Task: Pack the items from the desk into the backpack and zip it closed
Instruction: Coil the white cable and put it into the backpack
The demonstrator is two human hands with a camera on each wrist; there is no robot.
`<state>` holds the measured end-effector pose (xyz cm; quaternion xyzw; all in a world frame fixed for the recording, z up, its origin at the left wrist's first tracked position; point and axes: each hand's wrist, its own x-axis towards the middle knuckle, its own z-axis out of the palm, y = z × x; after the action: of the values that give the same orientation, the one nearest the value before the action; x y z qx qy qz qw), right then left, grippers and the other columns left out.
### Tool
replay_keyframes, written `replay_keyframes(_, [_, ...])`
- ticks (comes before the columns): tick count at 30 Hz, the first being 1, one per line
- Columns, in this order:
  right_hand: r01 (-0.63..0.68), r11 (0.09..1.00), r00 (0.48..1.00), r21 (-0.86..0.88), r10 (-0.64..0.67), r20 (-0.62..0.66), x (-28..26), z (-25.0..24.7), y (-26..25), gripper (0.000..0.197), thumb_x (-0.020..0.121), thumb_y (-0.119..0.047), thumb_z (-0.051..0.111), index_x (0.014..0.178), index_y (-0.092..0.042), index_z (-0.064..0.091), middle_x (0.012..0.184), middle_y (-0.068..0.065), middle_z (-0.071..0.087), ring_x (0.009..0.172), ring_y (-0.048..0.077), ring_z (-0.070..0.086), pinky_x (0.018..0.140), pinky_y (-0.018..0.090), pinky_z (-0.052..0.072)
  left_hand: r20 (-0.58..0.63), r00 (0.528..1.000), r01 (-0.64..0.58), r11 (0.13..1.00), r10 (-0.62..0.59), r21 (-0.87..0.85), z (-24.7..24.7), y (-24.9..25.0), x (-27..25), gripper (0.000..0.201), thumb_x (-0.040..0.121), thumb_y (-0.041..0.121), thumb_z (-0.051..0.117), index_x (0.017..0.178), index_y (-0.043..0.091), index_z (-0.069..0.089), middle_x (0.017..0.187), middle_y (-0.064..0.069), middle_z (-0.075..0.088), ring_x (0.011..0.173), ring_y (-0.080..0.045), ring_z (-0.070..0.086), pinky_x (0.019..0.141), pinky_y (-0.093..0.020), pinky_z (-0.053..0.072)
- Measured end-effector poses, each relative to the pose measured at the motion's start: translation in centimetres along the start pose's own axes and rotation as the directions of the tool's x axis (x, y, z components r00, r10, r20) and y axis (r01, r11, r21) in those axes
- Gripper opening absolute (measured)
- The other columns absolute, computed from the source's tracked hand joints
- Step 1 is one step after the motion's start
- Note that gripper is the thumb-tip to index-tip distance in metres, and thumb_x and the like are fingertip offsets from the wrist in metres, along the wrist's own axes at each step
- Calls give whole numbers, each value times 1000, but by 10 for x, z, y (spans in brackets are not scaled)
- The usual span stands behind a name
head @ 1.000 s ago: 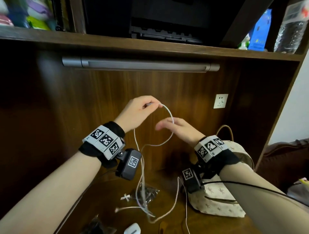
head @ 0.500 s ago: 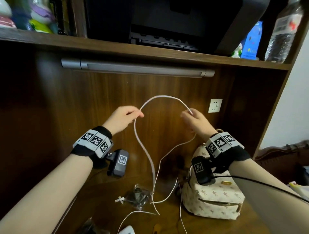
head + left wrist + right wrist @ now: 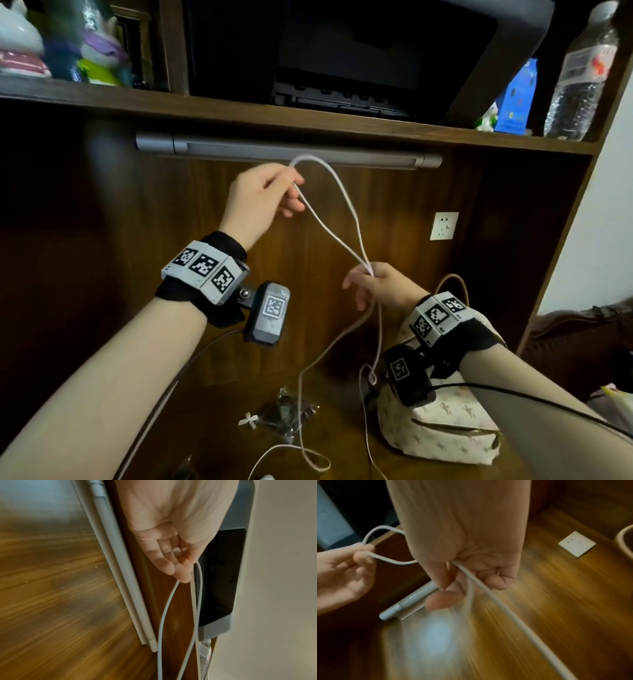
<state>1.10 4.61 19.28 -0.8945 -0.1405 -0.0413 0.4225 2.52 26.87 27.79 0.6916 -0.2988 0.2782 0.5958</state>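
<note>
A long white cable [image 3: 346, 202] hangs in a folded loop between my hands above the desk. My left hand [image 3: 270, 192] pinches the top of the loop, just under the light bar; in the left wrist view two strands of the cable [image 3: 164, 609] drop from its fingertips. My right hand [image 3: 373, 284] grips both strands lower down and to the right; the right wrist view shows the cable [image 3: 496, 601] running out between its curled fingers. The rest of the cable trails onto the desk. A small cream backpack [image 3: 442, 431] with a star print sits at the lower right, partly hidden by my right wrist.
A clear packet of dark items [image 3: 284, 414] and a small white bow [image 3: 248, 419] lie on the wooden desk [image 3: 219, 404]. A grey light bar [image 3: 287, 154] runs under the shelf. A wall socket [image 3: 444, 225] is on the back panel. A water bottle [image 3: 582, 75] stands on the shelf.
My left hand has risen with the top of the loop. My right hand has dropped down and left along the cable, bringing the two strands together in its grip.
</note>
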Motion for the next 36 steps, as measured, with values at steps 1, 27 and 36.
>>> replay_keyframes(1, [-23,1000,999,18,24,-44,0,-6,7,26,99,-25,43,84,-17,63,51,-5,57,48,4,54,60,15,43,-61,998,24,999,-26,-29,-8,-4,0,23,98,18,45,85,21,64,70,3,60,63,-7,65,56,-19,50])
replay_keyframes(27, [-109,965,955,240,169,-244,-8,-42,18,23,98,-19,46,82,-5,53,42,-9,35,35,6,32,41,20,32,-35,498,825,461,-866,326,-79,-184,-98,23,95,27,53,113,13,59,119,-8,60,95,-19,56,80,-34,42])
replay_keyframes(36, [-168,981,986,99,167,23,6,-10,-10,20,91,-4,51,106,-14,43,76,1,45,59,11,40,60,24,40,341,789,450,859,-511,244,24,-115,-89,53,92,50,45,140,27,38,144,8,40,128,-5,36,103,-26,26])
